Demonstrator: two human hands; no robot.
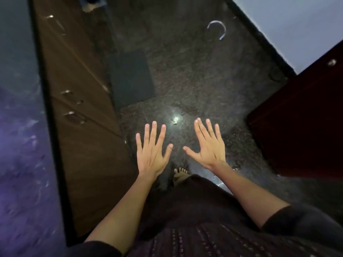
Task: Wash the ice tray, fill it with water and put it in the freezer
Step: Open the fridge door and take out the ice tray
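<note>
No ice tray, sink or freezer shows in the head view. My left hand (pixel 151 152) is stretched out flat over the floor, palm down, fingers spread, holding nothing. My right hand (pixel 208 147) is beside it a short gap to the right, also flat with fingers apart and nothing in it. Both hands hover above the dark speckled floor (pixel 194 75), and a bare foot (pixel 180 174) shows just below them.
A dark stone countertop (pixel 18 145) runs along the left, with brown cabinet doors (pixel 83 145) and metal handles under it. A dark mat (pixel 131 78) lies on the floor ahead. A dark red cabinet or appliance (pixel 300 127) stands at the right, with a pale wall (pixel 297 25) behind.
</note>
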